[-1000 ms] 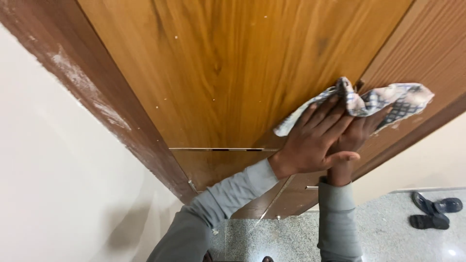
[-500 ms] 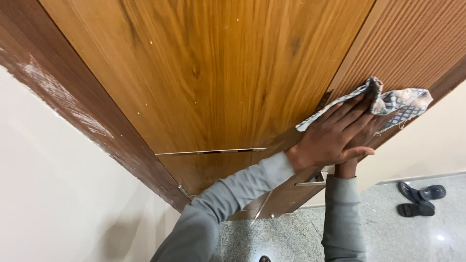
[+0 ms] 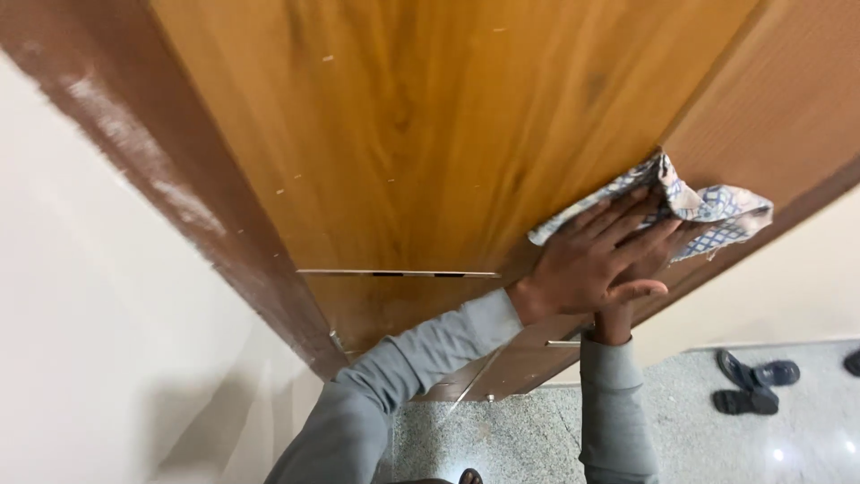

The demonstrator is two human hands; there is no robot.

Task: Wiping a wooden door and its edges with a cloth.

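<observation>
Against the door, at its right side: left hand point(image 3: 596, 260) laid flat, fingers spread and straight, not clenched, pressing a blue-and-white checked cloth point(image 3: 717, 211) onto the wood. Beneath it, right hand point(image 3: 683, 235), mostly covered by the left palm and by the fabric; cannot tell whether closed round the cloth or only pushing on it. Bunched and crumpled past the fingertips, with one flat edge showing under the left hand's knuckles.

Directly under the cloth: smooth honey-coloured wooden door panel point(image 3: 403, 134), dotted with small pale specks, meeting a finely ribbed brown wooden panel point(image 3: 779, 99) just beside the cloth's top corner. Lower down, well left of the hands, a thin bright metal strip point(image 3: 399, 273) set across the panel.

Compared with half a second ago: hands and cloth a little nearer that strip's end, back toward the left after reaching further right along the seam; stacked pose of the hands unchanged. Reads as a back-and-forth pass over the same band of wood, with the specks higher on the panel not touched.

Further out: grey long sleeves point(image 3: 403, 385), dark brown door frame point(image 3: 179, 179) streaked with whitish smears, cream wall point(image 3: 90, 358), speckled grey stone floor point(image 3: 537, 439), and a pair of dark sandals point(image 3: 748, 385) well to the right.
</observation>
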